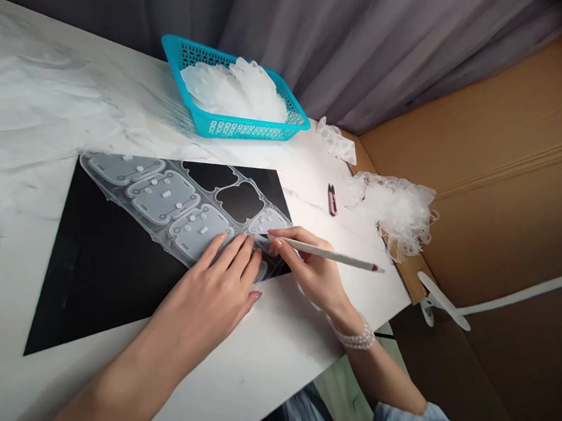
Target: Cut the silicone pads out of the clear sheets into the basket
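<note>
A translucent sheet of molded silicone-like parts (163, 194) lies on a black mat (105, 270). Its rounded panels bear small raised nubs, and two of its frames show black through them. My left hand (214, 283) rests flat with fingers stretched over the sheet's near part, pressing on it. Close to its right, my right hand (312, 265) pinches a slim white pencil-like tool (330, 254). The tool's dark pointed tip is at a small panel (268, 220) just beyond my left fingertips. Part of the sheet is hidden under both hands.
A turquoise basket (201, 122) with translucent white pieces stands at the back. Small thread snips (332, 200) lie to the right, beside a heap of translucent scraps (398, 210). More translucent sheets (34, 91) spread at the far left. Cardboard (494, 143) and a white clip (441, 302) border the right.
</note>
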A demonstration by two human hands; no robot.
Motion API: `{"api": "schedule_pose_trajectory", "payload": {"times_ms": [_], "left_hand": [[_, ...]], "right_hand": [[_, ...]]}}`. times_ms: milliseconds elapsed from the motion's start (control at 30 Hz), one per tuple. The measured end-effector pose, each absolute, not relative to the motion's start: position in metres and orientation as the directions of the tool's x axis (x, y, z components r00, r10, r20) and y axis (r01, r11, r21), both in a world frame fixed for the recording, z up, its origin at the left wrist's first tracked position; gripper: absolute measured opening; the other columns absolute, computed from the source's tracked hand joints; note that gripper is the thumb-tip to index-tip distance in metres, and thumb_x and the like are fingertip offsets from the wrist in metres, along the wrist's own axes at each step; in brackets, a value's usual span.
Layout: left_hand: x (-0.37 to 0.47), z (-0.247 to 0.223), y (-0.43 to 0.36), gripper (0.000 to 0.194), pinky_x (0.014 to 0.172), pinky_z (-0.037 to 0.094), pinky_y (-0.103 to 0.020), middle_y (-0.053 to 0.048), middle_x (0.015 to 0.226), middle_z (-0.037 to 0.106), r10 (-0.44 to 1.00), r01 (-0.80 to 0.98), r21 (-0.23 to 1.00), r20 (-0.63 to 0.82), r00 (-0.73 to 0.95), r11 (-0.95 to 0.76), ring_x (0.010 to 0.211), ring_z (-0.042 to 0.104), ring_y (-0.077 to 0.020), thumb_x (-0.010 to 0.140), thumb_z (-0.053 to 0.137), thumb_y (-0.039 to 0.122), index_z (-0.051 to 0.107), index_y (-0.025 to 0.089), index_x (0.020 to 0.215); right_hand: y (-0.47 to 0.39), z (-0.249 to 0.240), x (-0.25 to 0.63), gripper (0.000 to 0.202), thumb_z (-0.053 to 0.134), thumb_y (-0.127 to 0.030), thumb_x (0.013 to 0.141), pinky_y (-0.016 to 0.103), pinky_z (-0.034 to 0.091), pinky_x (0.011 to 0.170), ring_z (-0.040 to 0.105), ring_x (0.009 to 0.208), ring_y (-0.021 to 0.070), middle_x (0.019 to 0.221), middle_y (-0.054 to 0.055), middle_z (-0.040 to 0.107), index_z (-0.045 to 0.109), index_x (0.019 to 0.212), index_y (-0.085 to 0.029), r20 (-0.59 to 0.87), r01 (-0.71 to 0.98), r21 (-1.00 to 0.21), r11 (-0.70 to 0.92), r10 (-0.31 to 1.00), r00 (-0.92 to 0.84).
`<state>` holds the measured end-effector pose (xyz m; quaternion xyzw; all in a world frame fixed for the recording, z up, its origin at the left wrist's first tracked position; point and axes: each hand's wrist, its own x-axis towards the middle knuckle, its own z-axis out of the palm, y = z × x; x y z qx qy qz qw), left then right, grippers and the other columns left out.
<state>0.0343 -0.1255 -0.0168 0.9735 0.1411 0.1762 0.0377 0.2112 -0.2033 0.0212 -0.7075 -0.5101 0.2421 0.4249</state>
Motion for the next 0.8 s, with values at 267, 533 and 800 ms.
{"api": "schedule_pose_trajectory", "payload": {"times_ms": [267, 533, 800], "left_hand": [[0.036, -0.011, -0.125, 0.044, 0.11, 0.042, -0.053, -0.022, 0.136, 0.063, 0.297, 0.274, 0.115, 0.336, 0.894, -0.955, 0.129, 0.056, -0.0341, 0.098, 0.044, 0.028, 0.063, 0.006, 0.13], [0.035, -0.009, -0.126, 0.046, 0.111, 0.039, -0.058, -0.023, 0.137, 0.062, 0.287, 0.272, 0.094, 0.296, 0.911, -0.958, 0.132, 0.054, -0.035, 0.098, 0.04, 0.026, 0.06, 0.004, 0.133], [0.034, -0.008, -0.127, 0.043, 0.11, 0.04, -0.058, -0.021, 0.136, 0.064, 0.298, 0.275, 0.114, 0.329, 0.896, -0.955, 0.128, 0.058, -0.0344, 0.1, 0.037, 0.024, 0.066, 0.005, 0.125]], "right_hand": [[-0.201, 0.02, 0.206, 0.014, 0.055, -0.02, 0.099, 0.028, 0.053, 0.069, 0.065, 0.076, 0.0136, 0.088, 0.004, 0.072, 0.068, 0.095, -0.017, 0.216, 0.724, -0.689, -0.02, 0.948, 0.232], [-0.199, 0.013, 0.203, 0.014, 0.052, -0.015, 0.1, 0.025, 0.052, 0.067, 0.062, 0.073, 0.0118, 0.088, 0.004, 0.069, 0.066, 0.101, -0.015, 0.309, 0.852, -0.519, 0.072, 0.945, 0.108], [-0.219, 0.016, 0.2, 0.018, 0.046, -0.005, 0.1, 0.03, 0.057, 0.068, 0.061, 0.074, 0.0164, 0.083, 0.01, 0.064, 0.062, 0.107, -0.006, 0.309, 0.946, -0.242, 0.218, 0.941, -0.138]]}}
